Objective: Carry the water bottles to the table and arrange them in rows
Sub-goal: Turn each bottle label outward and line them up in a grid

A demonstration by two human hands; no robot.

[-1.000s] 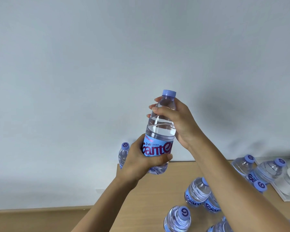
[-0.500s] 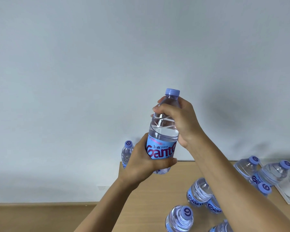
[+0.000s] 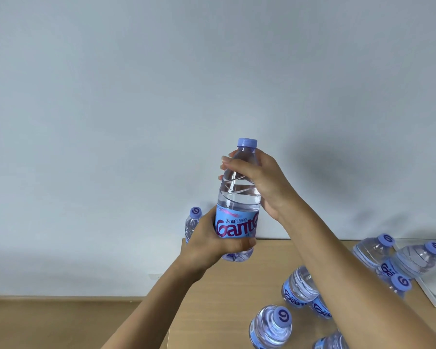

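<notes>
Two hands hold one Ganten water bottle (image 3: 238, 197) up: the left hand (image 3: 212, 244) wraps its label, the right hand (image 3: 258, 181) its shoulder. Best to set it down straight on the wooden table (image 3: 237, 293), next to the corner bottle (image 3: 192, 224).

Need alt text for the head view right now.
Both hands hold a clear plastic water bottle with a purple cap upright above a wooden table: left hand grips its blue label, right hand its shoulder. More capped bottles stand scattered below.

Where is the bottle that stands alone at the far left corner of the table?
In the head view, the lone bottle stands upright at the table's far left corner, against the wall, partly hidden behind the left hand holding the lifted bottle.
</notes>
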